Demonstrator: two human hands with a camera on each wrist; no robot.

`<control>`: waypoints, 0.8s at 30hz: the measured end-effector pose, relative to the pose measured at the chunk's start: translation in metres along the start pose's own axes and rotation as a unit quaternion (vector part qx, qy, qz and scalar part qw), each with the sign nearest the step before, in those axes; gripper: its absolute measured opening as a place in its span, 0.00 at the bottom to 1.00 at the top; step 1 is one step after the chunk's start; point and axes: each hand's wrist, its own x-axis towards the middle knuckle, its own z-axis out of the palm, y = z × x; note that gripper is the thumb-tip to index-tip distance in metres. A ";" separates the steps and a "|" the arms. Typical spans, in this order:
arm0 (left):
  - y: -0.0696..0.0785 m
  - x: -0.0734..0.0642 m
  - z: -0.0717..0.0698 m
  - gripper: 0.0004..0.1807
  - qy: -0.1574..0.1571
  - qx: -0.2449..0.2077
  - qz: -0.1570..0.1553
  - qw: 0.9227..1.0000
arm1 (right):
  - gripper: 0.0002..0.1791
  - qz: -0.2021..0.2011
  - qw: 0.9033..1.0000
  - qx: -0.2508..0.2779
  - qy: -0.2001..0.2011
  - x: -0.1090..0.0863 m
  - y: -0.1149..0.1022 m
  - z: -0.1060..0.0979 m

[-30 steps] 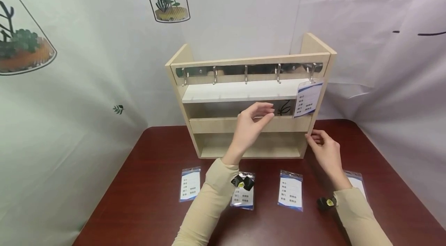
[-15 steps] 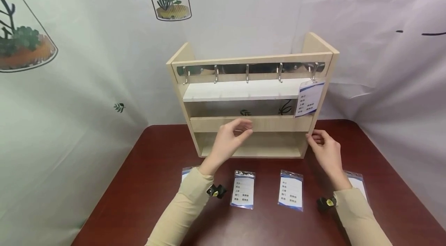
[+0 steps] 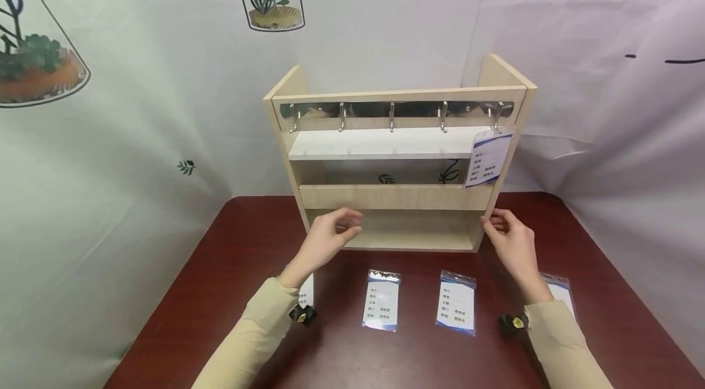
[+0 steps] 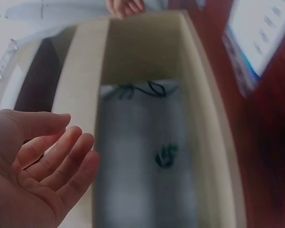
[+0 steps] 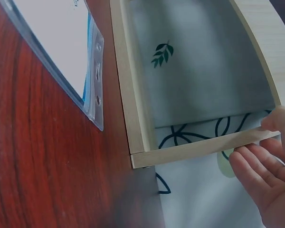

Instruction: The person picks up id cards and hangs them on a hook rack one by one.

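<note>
A light wooden rack (image 3: 396, 198) with a row of metal hooks (image 3: 392, 117) stands on the dark red table. From its rightmost hook hangs a clear-sleeved ID badge (image 3: 489, 159). My left hand (image 3: 325, 239) is in front of the rack's lower left part, fingers loosely curved and nothing between them; the left wrist view shows the same bare palm. At the rack's lower right side, my right hand (image 3: 513, 248) pinches the side panel (image 5: 204, 148), thumb on one face and fingers on the other.
On the table before the rack lie ID badges: one (image 3: 381, 303) in the middle, another (image 3: 456, 304) right of it. A third badge (image 3: 307, 291) is partly behind my left wrist, and one more badge (image 3: 560, 291) is partly covered by my right forearm. Patterned cloth (image 3: 385, 22) hangs behind.
My left hand has moved down and to the left, away from near the hanging badge, to the rack's lower left. The right hand keeps its hold on the side panel.
</note>
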 end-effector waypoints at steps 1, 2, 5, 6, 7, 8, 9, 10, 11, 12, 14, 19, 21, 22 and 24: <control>-0.005 -0.002 -0.003 0.12 0.002 0.003 -0.005 1.000 | 0.17 -0.001 1.000 -0.002 -0.001 0.000 0.000 -0.001; -0.010 -0.005 -0.005 0.12 0.002 0.006 -0.011 1.000 | 0.17 -0.002 1.000 -0.004 0.000 0.000 0.000 -0.001; -0.023 -0.013 -0.015 0.12 0.008 0.009 -0.020 1.000 | 0.16 -0.004 1.000 -0.012 0.011 0.000 0.000 -0.004; -0.027 -0.017 -0.018 0.12 0.012 0.012 -0.024 1.000 | 0.16 -0.004 1.000 -0.014 0.012 0.000 0.000 -0.004; -0.031 -0.021 -0.023 0.12 0.015 0.017 -0.029 0.999 | 0.15 -0.003 1.000 -0.015 0.012 -0.001 0.000 -0.004; -0.035 -0.025 -0.027 0.12 0.018 0.022 -0.036 0.999 | 0.15 -0.002 1.000 -0.016 0.010 -0.002 0.000 -0.003; -0.039 -0.029 -0.032 0.13 0.022 0.027 -0.043 0.998 | 0.15 -0.001 1.000 -0.017 0.008 -0.002 0.000 -0.002; -0.043 -0.033 -0.038 0.13 0.025 0.032 -0.052 0.998 | 0.15 -0.001 1.000 -0.016 0.005 -0.003 0.000 -0.001; -0.047 -0.037 -0.043 0.13 0.029 0.039 -0.060 0.997 | 0.15 -0.001 1.000 -0.015 0.002 -0.004 0.000 0.000; -0.050 -0.041 -0.048 0.13 0.030 0.044 -0.068 0.996 | 0.15 -0.001 1.000 -0.013 0.001 -0.004 0.000 0.001; -0.055 -0.046 -0.058 0.14 0.030 0.052 -0.079 0.995 | 0.15 -0.004 1.000 -0.011 0.003 -0.003 -0.001 0.002; -0.068 -0.060 -0.080 0.16 0.035 0.077 -0.092 0.992 | 0.15 -0.006 1.000 -0.015 0.006 -0.001 -0.002 0.002; -0.074 -0.065 -0.088 0.17 0.039 0.091 -0.099 0.990 | 0.16 -0.004 1.000 -0.016 0.004 -0.001 -0.002 0.002; -0.076 -0.067 -0.091 0.17 0.040 0.097 -0.105 0.989 | 0.16 -0.003 1.000 -0.018 0.003 -0.001 -0.002 0.002; -0.080 -0.071 -0.095 0.18 0.038 0.108 -0.118 0.986 | 0.16 -0.003 1.000 -0.019 0.003 -0.001 -0.003 0.000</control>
